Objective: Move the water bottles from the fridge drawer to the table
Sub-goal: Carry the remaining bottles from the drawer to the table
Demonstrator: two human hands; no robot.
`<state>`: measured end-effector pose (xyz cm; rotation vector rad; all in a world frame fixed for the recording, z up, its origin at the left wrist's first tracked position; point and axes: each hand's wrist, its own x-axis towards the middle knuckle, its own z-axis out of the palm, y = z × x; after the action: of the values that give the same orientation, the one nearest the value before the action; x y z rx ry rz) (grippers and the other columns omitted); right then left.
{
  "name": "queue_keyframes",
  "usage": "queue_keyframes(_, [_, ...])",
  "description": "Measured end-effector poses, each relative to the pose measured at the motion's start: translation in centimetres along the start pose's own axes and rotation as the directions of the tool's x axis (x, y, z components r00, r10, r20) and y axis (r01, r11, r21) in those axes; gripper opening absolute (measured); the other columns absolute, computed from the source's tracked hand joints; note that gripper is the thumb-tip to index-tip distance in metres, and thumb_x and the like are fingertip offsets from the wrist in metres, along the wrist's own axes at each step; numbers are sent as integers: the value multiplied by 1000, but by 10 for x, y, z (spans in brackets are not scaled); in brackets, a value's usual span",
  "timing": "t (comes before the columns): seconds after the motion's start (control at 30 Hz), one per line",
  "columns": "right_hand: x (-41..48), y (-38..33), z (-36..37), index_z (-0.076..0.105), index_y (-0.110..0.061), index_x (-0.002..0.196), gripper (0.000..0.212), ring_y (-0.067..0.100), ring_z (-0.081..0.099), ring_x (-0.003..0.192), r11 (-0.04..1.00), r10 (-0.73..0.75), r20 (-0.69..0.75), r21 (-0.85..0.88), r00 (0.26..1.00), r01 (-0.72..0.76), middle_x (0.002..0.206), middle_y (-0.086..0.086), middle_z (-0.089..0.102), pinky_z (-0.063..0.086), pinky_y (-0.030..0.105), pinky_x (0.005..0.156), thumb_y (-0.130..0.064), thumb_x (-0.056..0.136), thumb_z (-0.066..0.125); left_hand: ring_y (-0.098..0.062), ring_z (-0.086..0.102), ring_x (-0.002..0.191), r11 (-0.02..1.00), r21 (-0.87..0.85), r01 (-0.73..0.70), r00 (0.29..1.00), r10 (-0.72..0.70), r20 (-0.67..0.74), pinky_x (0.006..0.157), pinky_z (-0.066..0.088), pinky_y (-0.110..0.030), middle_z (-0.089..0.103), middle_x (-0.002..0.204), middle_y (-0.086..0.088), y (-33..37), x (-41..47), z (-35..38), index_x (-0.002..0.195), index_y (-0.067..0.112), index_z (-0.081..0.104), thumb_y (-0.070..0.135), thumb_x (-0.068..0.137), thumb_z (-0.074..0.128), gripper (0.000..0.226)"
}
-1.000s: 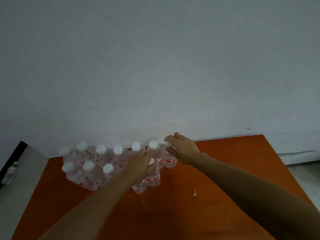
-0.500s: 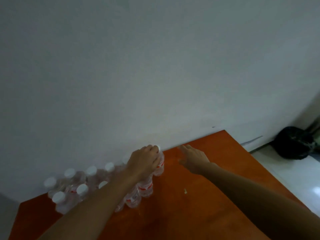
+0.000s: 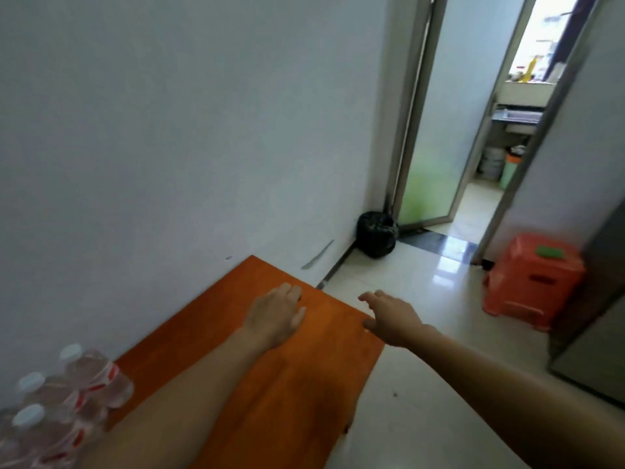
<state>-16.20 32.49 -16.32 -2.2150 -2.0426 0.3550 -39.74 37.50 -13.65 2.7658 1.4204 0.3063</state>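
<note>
Several clear water bottles (image 3: 67, 397) with white caps and red labels stand grouped at the left end of the orange table (image 3: 287, 401), at the lower left of the view. My left hand (image 3: 275, 316) hovers over the table's right part, fingers relaxed, holding nothing. My right hand (image 3: 389, 316) is stretched out past the table's right edge, over the floor, fingers loose and empty. Both hands are well clear of the bottles.
A white wall runs behind the table. A black bin (image 3: 376, 233) sits in the corner by an open doorway (image 3: 473, 147). An orange plastic stool (image 3: 531, 282) stands on the tiled floor at right, beside a grey appliance (image 3: 602, 316).
My view has swung to the right. Both hands have let go of the bottles and moved right, away from the group, which now sits at the lower left.
</note>
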Motion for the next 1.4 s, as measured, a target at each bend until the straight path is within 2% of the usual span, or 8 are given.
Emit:
queue_keyframes(0.13, [-55,122,-33,42,-26,140,53,21,58,113,988,155,-38,0,987,-155,131,2,54,49,34,90,-40,92,58,-20,58,95,990,-63,-126,991,128,25,70,41,-28,56,113,-2,117,52,25,115,18,52,37,95,45,28])
queue_keyframes(0.23, [-92,207,-55,42,-27,137,53,24,58,112,963,267,-38,47,963,-265,131,4,53,49,38,92,-42,89,57,-24,58,99,972,-117,-206,976,213,50,80,48,-36,56,117,-3,198,90,37,117,18,51,39,94,46,31])
queue_keyframes(0.33, [-124,273,-72,42,-26,139,53,25,56,116,926,375,-68,79,925,-369,134,4,51,46,34,93,-39,90,57,-26,58,99,944,-125,-305,949,312,45,81,49,-38,57,116,-3,268,126,45,116,19,51,40,93,47,31])
queue_keyframes(0.57, [-166,395,-89,43,-29,137,52,23,55,116,817,575,-102,108,812,-566,132,1,52,45,36,89,-43,89,57,-25,58,96,855,-110,-507,852,516,85,76,48,-37,56,115,-1,401,214,79,115,20,50,41,94,45,30])
queue_keyframes(0.77, [-172,504,-117,42,-29,136,49,25,57,113,693,721,-131,134,681,-708,128,3,54,47,38,89,-45,91,55,-18,60,93,731,-185,-656,737,674,49,72,43,-26,57,114,2,508,308,106,114,22,50,40,94,46,27])
queue_keyframes(1.03, [-187,620,-148,40,-29,138,51,23,54,117,508,862,-144,239,487,-828,131,1,53,46,37,92,-46,92,54,-22,60,89,571,-226,-790,574,817,58,80,53,-42,56,103,-2,650,423,123,101,20,48,41,93,46,22])
queue_keyframes(1.2, [-217,689,-149,40,-28,139,54,23,57,113,402,915,-113,285,386,-870,129,2,54,48,39,91,-47,91,54,-26,58,93,457,-213,-863,448,889,95,73,49,-39,53,106,-4,738,445,149,105,19,47,40,93,44,25])
queue_keyframes(1.4, [-235,803,-162,40,-28,138,54,24,57,110,397,917,-114,303,381,-866,127,2,55,49,40,90,-49,90,55,-26,58,94,431,-230,-872,419,902,102,77,49,-39,52,110,-4,841,486,183,111,18,47,41,95,43,28])
